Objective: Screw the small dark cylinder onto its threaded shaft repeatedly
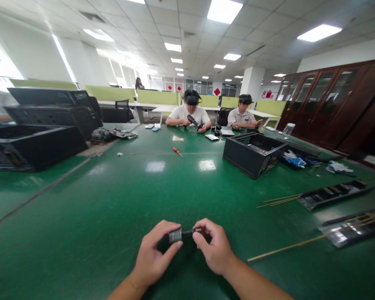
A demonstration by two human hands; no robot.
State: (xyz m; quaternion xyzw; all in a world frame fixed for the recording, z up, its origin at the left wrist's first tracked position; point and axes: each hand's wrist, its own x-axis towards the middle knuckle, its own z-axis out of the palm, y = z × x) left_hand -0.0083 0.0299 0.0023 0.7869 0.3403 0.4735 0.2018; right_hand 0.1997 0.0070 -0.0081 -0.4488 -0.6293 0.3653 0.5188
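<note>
Just above the green table (112,216), near its front edge, my left hand (154,252) pinches a small grey cylindrical part (175,235) between thumb and fingers. A short dark shaft (192,231) sticks out of its right end. My right hand (215,248) is closed on that shaft's far end. Both hands meet in front of me and hold the same small piece.
A black computer case (253,154) lies open to the right, with metal panels (334,193) and thin sticks (284,248) near it. Stacked black cases (37,125) stand at the left. An orange screwdriver (177,151) lies mid-table. Two people sit at the far end.
</note>
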